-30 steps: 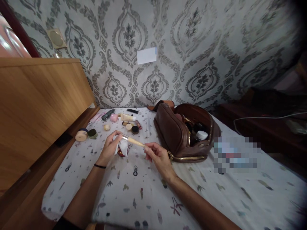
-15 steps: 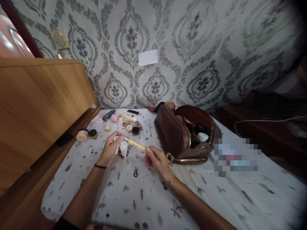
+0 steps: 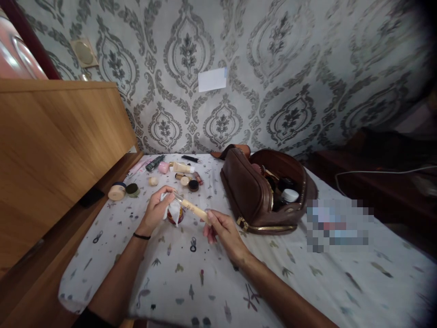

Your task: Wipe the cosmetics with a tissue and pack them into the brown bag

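My left hand (image 3: 157, 212), with a black band at the wrist, is closed on a white cloth (image 3: 173, 210) around the metal end of a brush. The brush tip is hidden by the fingers and cloth. My right hand (image 3: 225, 231) pinches the far end of the pale wooden brush handle (image 3: 194, 209), which slants down to the right. Below the cloth, a small reddish round item (image 3: 175, 219) rests on the patterned sheet (image 3: 164, 282), partly covered. An open brown bag (image 3: 249, 191) with cosmetics inside stands right of my right hand.
Behind my hands lie a cream tube (image 3: 182, 168), a pink jar (image 3: 163, 167), a black round jar (image 3: 193, 185) and several other cosmetics. Two round containers (image 3: 118, 191) sit at the left edge beside a wooden cabinet (image 3: 61, 159). A blurred item (image 3: 336, 225) lies right of the bag.
The brush handle tilts slightly more steeply down to the right, and the cloth has shifted a little left. Both hands keep their hold. The view has moved slightly.
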A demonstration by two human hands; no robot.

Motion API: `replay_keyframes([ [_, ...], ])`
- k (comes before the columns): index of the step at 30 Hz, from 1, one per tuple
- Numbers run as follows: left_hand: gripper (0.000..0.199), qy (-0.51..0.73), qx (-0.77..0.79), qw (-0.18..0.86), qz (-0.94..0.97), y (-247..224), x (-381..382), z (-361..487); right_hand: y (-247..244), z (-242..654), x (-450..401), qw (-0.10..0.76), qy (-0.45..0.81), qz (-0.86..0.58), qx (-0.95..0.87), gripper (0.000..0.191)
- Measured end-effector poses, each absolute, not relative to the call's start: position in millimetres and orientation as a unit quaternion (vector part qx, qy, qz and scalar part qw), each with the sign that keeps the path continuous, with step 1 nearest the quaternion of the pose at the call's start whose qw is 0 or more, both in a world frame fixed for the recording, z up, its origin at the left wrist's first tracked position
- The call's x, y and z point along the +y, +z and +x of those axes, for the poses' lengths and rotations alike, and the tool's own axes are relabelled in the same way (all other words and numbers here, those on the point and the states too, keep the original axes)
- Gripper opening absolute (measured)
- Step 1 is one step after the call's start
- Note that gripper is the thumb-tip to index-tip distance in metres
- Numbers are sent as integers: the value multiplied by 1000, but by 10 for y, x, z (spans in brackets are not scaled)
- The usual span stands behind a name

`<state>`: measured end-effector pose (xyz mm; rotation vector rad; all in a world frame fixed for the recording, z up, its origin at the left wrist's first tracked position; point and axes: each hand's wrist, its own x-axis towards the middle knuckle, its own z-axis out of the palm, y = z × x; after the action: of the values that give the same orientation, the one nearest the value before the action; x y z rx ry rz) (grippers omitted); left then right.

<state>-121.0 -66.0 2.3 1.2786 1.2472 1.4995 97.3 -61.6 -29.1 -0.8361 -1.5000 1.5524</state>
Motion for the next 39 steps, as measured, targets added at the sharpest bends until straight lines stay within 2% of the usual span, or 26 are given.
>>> replay_keyframes([
  [5,38,609,486,420,465,23,-647,-1172,-279,968,-635,413,593,-339,-602,59],
  [10,40,624,468,448,436,28,-654,-1156,-266,959,-645,376,671,-324,-550,56],
  [17,56,630,422,513,402,1,-699,-943,-270,933,-655,386,743,-295,-461,54],
  [20,53,628,401,554,370,-27,-715,-887,-250,930,-666,371,764,-289,-442,54],
  [23,49,648,386,552,355,-52,-704,-891,-231,935,-669,360,762,-287,-455,51],
  [29,44,675,386,526,344,-81,-665,-924,-243,950,-647,368,685,-301,-552,50],
  [35,43,689,389,511,336,-111,-657,-905,-218,968,-734,406,474,-355,-696,46],
  [39,45,693,388,509,333,-109,-657,-898,-230,961,-767,402,451,-361,-711,41],
])
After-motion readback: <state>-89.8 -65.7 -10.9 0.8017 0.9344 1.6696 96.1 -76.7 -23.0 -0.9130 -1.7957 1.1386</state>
